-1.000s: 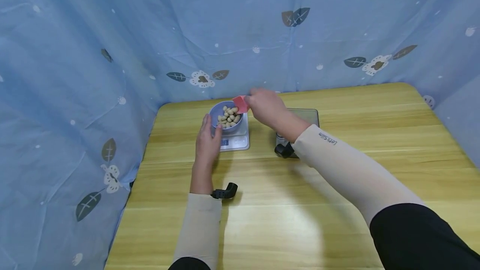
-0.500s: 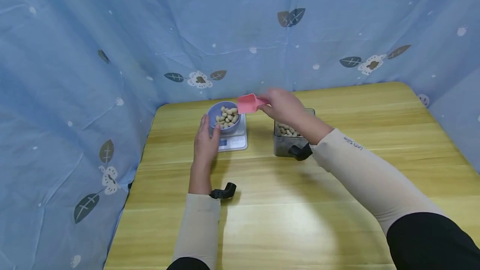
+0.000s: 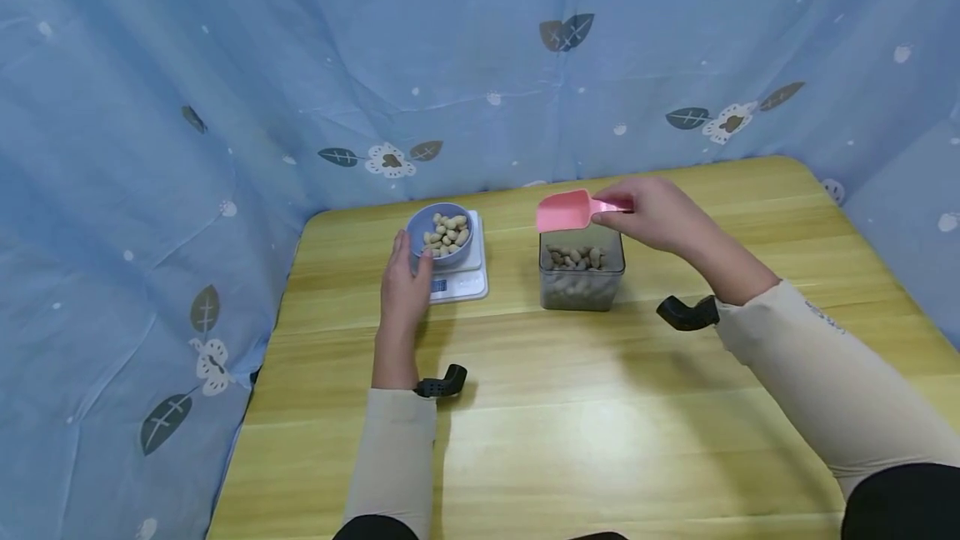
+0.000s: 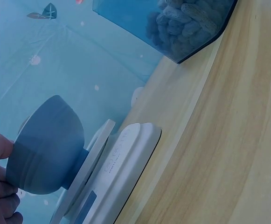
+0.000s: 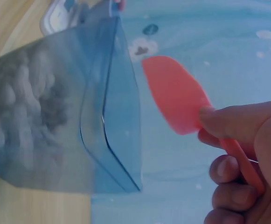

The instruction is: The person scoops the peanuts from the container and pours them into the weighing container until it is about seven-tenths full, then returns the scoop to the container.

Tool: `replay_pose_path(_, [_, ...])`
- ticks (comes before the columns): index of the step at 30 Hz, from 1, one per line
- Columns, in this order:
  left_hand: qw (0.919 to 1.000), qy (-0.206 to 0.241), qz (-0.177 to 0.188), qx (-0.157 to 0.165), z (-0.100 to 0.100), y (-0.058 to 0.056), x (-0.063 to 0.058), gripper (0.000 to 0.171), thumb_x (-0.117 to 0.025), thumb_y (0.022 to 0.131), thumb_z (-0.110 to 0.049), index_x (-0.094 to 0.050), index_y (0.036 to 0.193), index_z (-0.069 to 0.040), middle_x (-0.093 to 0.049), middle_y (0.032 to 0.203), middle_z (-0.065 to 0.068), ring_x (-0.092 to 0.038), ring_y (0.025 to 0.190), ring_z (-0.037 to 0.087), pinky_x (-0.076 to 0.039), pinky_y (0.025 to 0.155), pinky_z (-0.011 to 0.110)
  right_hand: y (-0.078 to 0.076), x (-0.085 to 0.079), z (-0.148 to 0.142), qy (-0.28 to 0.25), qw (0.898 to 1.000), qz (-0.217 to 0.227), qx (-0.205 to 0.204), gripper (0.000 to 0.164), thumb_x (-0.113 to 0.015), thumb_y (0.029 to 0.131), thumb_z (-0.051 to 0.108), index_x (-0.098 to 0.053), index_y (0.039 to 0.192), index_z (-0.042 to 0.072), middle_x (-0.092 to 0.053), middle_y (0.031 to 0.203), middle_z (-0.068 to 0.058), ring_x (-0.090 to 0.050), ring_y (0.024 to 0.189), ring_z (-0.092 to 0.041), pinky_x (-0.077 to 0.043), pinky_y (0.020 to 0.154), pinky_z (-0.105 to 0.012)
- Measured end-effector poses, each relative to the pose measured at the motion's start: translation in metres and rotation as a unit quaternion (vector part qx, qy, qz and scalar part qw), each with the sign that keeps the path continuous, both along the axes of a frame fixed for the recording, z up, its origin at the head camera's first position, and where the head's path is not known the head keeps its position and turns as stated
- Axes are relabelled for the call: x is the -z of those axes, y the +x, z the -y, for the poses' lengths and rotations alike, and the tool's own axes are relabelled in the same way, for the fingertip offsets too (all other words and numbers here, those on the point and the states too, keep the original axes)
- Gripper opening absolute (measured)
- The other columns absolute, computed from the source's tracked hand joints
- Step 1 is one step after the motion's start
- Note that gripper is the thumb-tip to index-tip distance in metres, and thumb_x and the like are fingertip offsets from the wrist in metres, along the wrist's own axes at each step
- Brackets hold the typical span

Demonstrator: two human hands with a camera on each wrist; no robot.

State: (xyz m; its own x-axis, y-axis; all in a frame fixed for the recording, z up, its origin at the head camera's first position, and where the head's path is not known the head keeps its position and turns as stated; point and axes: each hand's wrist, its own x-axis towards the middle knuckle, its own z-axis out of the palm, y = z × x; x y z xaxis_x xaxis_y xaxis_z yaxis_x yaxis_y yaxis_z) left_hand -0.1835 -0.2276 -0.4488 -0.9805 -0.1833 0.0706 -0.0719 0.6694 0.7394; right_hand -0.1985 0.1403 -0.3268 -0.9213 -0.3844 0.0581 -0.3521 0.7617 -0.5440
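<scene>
A pink scoop [image 3: 564, 211] is gripped by its handle in my right hand [image 3: 651, 211]; its blade hangs over the back of a clear container [image 3: 581, 294] of peanuts. No peanuts show on the blade in the head view. My left hand [image 3: 405, 286] holds the near left side of a blue bowl [image 4: 51, 144], thumb at the front and fingers along the left. Peanuts [image 3: 447, 236] lie inside that bowl. Under it is a white kitchen scale [image 3: 468, 283], whose small display is partly covered by the left hand.
The wooden table [image 3: 540, 423] carries the scale on the left and the container to its right. A blue patterned curtain [image 3: 480, 65] hangs right behind the table's back edge and along its left side. Black wrist cameras [image 3: 442, 382] stick out from both wrists.
My right hand has moved right with the scoop, from the bowl's rim to above the container. The left hand has stayed at the bowl.
</scene>
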Motion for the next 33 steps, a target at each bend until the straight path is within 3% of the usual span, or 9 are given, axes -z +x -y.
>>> replay_pose_path(3, [1.0,-0.002,-0.001,-0.001,0.0,0.0,0.0,0.067,-0.043,0.103,-0.042,-0.02,0.158,-0.012,-0.012,0.166,0.002,-0.014,0.152,0.023,-0.015,0.124,0.043,0.003,-0.001,-0.007,0.026,1.0,0.009,-0.003,0.033,-0.067,0.094,0.024,-0.069,0.121,0.005,-0.071,0.112,-0.015,-0.064,0.09,-0.027,-0.052,0.077,-0.045])
replay_pose_path(6, [1.0,-0.003,-0.005,-0.003,-0.001,0.0,0.0,0.066,-0.043,0.103,-0.041,-0.021,0.157,-0.011,-0.013,0.166,0.003,-0.014,0.152,0.023,-0.015,0.124,0.043,0.003,0.005,-0.005,0.076,0.997,-0.013,-0.031,0.03,-0.068,0.092,0.018,-0.071,0.119,0.004,-0.071,0.106,-0.016,-0.064,0.088,-0.027,-0.053,0.077,-0.046])
replay_pose_path(10, [1.0,0.0,-0.009,0.0,-0.001,0.001,0.001,0.067,-0.044,0.103,-0.041,-0.021,0.157,-0.01,-0.013,0.166,0.005,-0.014,0.152,0.023,-0.015,0.125,0.042,0.003,0.017,0.003,0.153,0.984,-0.066,-0.067,0.008,-0.068,0.091,0.013,-0.075,0.092,0.009,-0.066,0.085,-0.008,-0.056,0.073,-0.023,-0.048,0.065,-0.04])
replay_pose_path(14, [0.9999,0.001,-0.011,0.007,-0.002,0.001,0.001,0.067,-0.045,0.103,-0.04,-0.02,0.157,-0.01,-0.013,0.166,0.005,-0.014,0.152,0.024,-0.014,0.125,0.043,0.004,0.029,0.011,0.191,0.974,-0.09,-0.076,0.019,-0.064,0.091,0.006,-0.066,0.074,0.011,-0.056,0.072,-0.004,-0.045,0.064,-0.019,-0.038,0.056,-0.033])
replay_pose_path(18, [0.9999,-0.003,-0.009,0.011,-0.003,0.002,-0.003,0.069,-0.045,0.102,-0.042,-0.018,0.158,-0.011,-0.009,0.166,0.002,-0.013,0.152,0.025,-0.013,0.125,0.045,0.006,0.035,0.015,0.197,0.972,-0.104,-0.073,0.019,-0.063,0.088,0.001,-0.066,0.071,0.01,-0.057,0.069,-0.005,-0.046,0.062,-0.019,-0.038,0.053,-0.032])
replay_pose_path(24, [0.9996,-0.013,-0.019,0.015,-0.01,0.007,-0.02,0.068,-0.046,0.102,-0.041,-0.018,0.158,-0.015,-0.008,0.166,-0.004,-0.013,0.152,0.021,-0.015,0.125,0.043,0.011,0.034,0.019,0.206,0.973,-0.078,-0.063,0.011,-0.066,0.09,0.009,-0.072,0.081,0.01,-0.063,0.074,-0.005,-0.054,0.064,-0.019,-0.046,0.055,-0.035])
replay_pose_path(28, [0.9975,-0.017,-0.05,0.046,-0.024,0.013,-0.032,0.066,-0.046,0.103,-0.038,-0.021,0.158,-0.013,-0.012,0.166,0.001,-0.015,0.152,0.023,-0.017,0.124,0.044,0.012,0.032,0.02,0.212,0.972,-0.079,-0.062,0.014,-0.064,0.092,0.01,-0.071,0.08,0.01,-0.06,0.073,-0.005,-0.054,0.063,-0.02,-0.048,0.054,-0.036])
replay_pose_path(33, [0.9869,-0.022,-0.092,0.13,-0.064,0.022,-0.038,0.064,-0.043,0.104,-0.042,-0.025,0.157,-0.012,-0.017,0.165,0.002,-0.019,0.151,0.026,-0.02,0.123,0.049,0.012,0.034,0.017,0.201,0.972,-0.101,-0.064,0.013,-0.066,0.091,0.009,-0.071,0.079,0.011,-0.058,0.073,-0.005,-0.052,0.062,-0.019,-0.045,0.051,-0.033])
